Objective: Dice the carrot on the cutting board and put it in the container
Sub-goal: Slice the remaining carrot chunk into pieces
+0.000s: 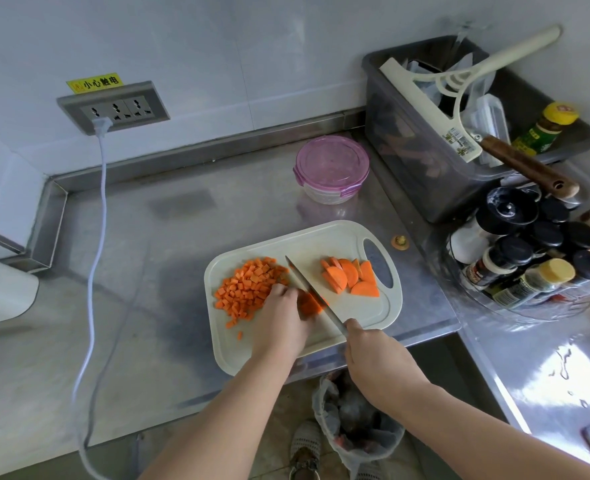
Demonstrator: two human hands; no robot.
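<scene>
The big shiny steel counter (pixel 148 237) fills most of what I see. On its far right stands a dark grey bin (pixel 407 161). A white tool with a long handle (pixel 459 81) lies across its top, and there are plastic bags inside. Nearer on the right is a clear tub (pixel 466 289) packed with small jars and bottles, most with black caps. Down on the floor, near me, sits a bag of scraps (pixel 355 420).

The pale cutting board (pixel 349 313) lies at the near edge of the counter, with its handle hole to the right. Far behind it, well apart, is the round container (pixel 331 169). Its pink lid is on, and I cannot tell what is inside.

My left hand (pixel 283 317) is on the middle of the board. Its fingers are curled down and hold a carrot piece (pixel 309 303) in place. My right hand (pixel 376 358) is at the near right edge of the board, wrapped tight around the knife (pixel 307 284) handle. The blade points to the far left and runs just beside my left fingers, across the carrot piece.

The diced carrot (pixel 248 289) lies in a heap on the left part of the board, touching my left hand, with a few cubes loose nearer to me. The half-round slices (pixel 350 277) lie in a small stack on the right part, on the other side of the blade, apart from both hands
</scene>
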